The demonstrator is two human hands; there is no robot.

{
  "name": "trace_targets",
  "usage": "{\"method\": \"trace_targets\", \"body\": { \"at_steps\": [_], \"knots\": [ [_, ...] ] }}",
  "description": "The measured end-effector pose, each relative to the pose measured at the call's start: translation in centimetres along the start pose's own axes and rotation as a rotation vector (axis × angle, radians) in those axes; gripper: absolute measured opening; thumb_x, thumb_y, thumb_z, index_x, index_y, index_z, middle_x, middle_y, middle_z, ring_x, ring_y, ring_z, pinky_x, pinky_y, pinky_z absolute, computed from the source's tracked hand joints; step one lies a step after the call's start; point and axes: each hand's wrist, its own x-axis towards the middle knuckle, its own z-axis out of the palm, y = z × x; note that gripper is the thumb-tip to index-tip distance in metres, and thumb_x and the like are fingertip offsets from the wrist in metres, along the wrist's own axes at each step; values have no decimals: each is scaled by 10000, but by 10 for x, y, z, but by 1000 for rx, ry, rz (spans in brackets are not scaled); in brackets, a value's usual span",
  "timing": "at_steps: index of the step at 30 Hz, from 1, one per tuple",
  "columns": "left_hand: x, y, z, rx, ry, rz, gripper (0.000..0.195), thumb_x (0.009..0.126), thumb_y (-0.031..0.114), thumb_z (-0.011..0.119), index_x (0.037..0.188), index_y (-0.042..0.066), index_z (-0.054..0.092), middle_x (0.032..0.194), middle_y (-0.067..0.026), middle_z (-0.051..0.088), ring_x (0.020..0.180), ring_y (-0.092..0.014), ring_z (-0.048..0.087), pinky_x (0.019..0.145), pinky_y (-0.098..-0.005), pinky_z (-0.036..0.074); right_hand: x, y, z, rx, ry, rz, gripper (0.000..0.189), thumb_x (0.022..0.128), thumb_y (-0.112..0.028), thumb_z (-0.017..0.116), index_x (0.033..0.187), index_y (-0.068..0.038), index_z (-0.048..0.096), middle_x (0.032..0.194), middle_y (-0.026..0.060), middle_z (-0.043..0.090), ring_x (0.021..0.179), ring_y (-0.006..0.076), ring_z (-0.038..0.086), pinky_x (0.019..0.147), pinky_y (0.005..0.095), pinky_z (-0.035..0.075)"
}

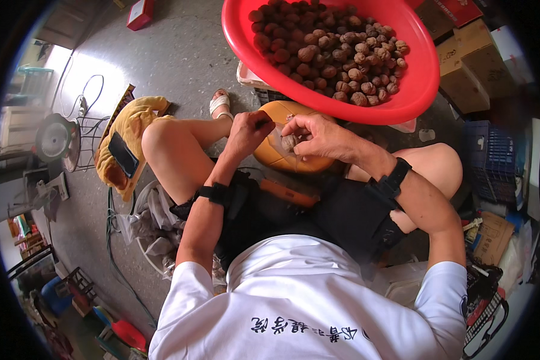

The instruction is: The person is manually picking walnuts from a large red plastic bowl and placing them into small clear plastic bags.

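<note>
In the head view, my right hand (327, 137) holds a walnut (290, 143) between its thumb and fingers. My left hand (250, 131) is beside it, with its fingertips pinched together at the edge of a thin, clear plastic film (276, 133). That film hangs between my two hands, partly behind the walnut. Below both hands is a yellow-orange padded stool (270, 159) between my knees. Just beyond it, a large red plastic basin (414, 101) contains many walnuts (342, 58).
A yellow cloth (135, 117) with a smartphone (123, 154) on it is by my left knee. Plastic bags (155, 211) stand at my left side. Cardboard boxes (472, 63) and a blue plastic crate (490, 157) are on the right. A cable (117, 261) crosses the floor.
</note>
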Motion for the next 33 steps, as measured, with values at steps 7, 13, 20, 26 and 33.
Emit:
{"method": "trace_targets", "body": {
  "at_steps": [7,13,20,26,33],
  "knots": [
    [9,11,9,29,-34,14,101,808,36,640,876,-37,656,692,-104,632,638,-136,587,600,-285,476,11,17,3,146,2,52,342,812,28,528,1152,64,526,894,76,577,687,112,563,567,237,488],
    [12,12,11,55,-32,52,89,814,36,633,870,-27,663,686,-112,637,604,-159,587,575,-293,472,14,29,-4,-71,194,88,357,829,24,523,1184,58,518,894,91,606,717,131,589,632,257,493],
    [12,17,13,42,-24,48,92,804,21,630,876,-25,663,671,-110,636,609,-159,594,578,-291,474,16,40,-6,-172,266,34,409,802,16,508,1208,57,547,1085,194,648,996,258,640,882,334,490],
    [10,10,12,65,60,38,67,801,26,615,843,-16,644,647,-101,615,604,-152,592,582,-288,473,13,28,0,-369,288,-170,399,778,-5,506,1162,24,609,1049,217,659,1016,300,638,901,357,480],
    [6,7,9,119,157,24,83,770,62,617,811,-2,650,688,-211,620,673,-377,634,598,-415,498,-18,-67,-10,-208,-167,-160,217,869,-109,611,1043,9,663,933,66,685,840,106,621,754,248,498]
  ]
}}
